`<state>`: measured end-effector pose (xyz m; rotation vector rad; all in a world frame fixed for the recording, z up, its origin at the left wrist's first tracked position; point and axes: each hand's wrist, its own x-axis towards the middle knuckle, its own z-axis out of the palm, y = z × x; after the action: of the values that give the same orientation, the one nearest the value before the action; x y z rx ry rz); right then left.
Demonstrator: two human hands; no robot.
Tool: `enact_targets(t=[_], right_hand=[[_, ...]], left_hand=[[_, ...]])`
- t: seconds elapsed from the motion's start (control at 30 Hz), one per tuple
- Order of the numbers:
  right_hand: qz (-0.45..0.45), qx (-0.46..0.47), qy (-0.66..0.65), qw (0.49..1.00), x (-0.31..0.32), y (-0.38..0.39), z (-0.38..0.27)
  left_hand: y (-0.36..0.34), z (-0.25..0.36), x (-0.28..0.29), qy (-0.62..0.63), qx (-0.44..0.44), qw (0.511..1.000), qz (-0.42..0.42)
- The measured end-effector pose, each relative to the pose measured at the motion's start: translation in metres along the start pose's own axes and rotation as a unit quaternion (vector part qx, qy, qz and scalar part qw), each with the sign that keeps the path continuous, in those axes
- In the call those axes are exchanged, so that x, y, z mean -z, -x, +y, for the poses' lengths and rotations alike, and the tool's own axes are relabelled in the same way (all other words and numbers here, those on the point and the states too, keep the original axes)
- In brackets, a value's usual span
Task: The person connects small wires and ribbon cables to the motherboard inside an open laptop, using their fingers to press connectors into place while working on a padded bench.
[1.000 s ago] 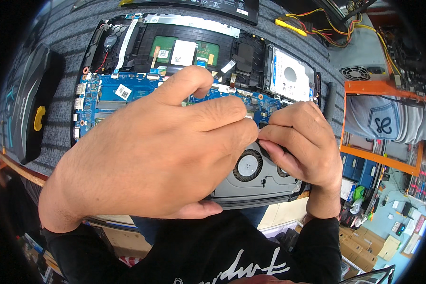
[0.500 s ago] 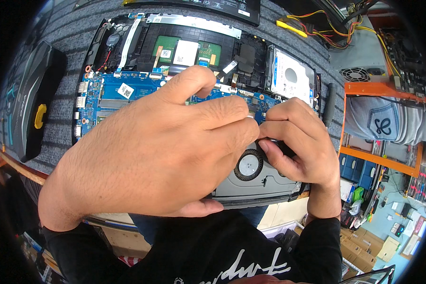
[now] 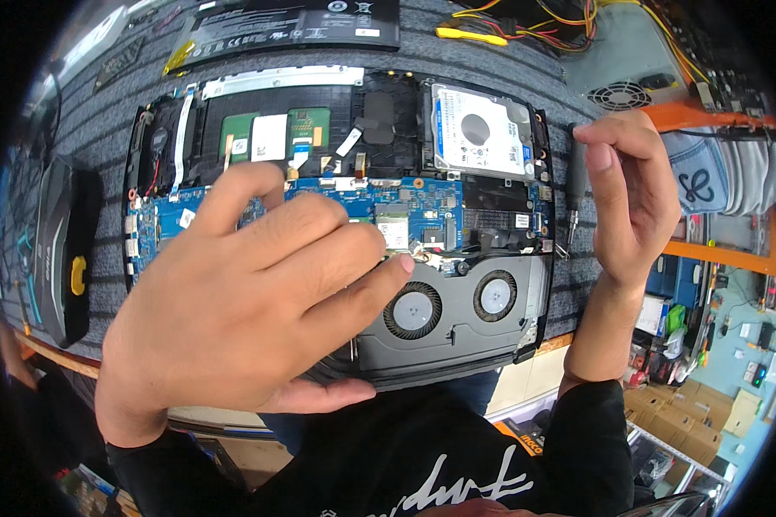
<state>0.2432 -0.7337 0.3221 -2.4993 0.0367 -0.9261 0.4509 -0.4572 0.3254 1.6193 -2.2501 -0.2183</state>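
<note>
An opened laptop base (image 3: 388, 129) lies in front of me, its blue circuit board (image 3: 440, 194) and grey twin-fan cooling unit (image 3: 453, 340) exposed. My left hand (image 3: 250, 293) spreads over its left half, fingers bent and apart. One fingertip rests by thin wires beside a small silver card (image 3: 393, 231), while the thumb lies along the near edge. The palm hides much of the board. Beyond the laptop's right side, my right hand (image 3: 634, 194) is open around the upper end of a black-handled screwdriver (image 3: 577, 177) lying on the mat; the index fingertip overlaps the handle.
A hard drive (image 3: 474, 129) sits in the laptop's far right corner. Past the laptop lie a black battery (image 3: 289, 30) and a yellow tool (image 3: 472, 36). A black case (image 3: 65, 250) is at left; a metal power supply (image 3: 621, 77) and an orange frame (image 3: 724, 250) stand at right.
My right hand has left the fan area and moved right to the screwdriver, uncovering both fans and the silver card. The left hand stays over the board. The whole view has shifted.
</note>
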Motion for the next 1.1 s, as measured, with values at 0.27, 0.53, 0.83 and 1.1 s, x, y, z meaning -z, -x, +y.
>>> enact_targets(t=[0.27, 0.53, 0.83, 1.1], right_hand=[[-0.024, 0.007, 0.041, 0.999, 0.015, -0.002, -0.007], [-0.083, 0.029, 0.050, 0.995, 0.012, -0.006, -0.007], [-0.258, 0.038, -0.007, 0.965, -0.004, 0.001, -0.018], [-0.281, 0.038, -0.002, 0.959, -0.013, 0.003, -0.025]], left_hand=[[-0.004, 0.004, 0.002, -0.021, 0.047, 0.998, -0.047], [-0.006, 0.005, 0.004, -0.018, 0.051, 0.997, -0.055], [-0.004, 0.000, 0.007, -0.029, 0.048, 0.998, -0.017], [-0.003, -0.001, 0.006, -0.032, 0.053, 0.998, -0.004]])
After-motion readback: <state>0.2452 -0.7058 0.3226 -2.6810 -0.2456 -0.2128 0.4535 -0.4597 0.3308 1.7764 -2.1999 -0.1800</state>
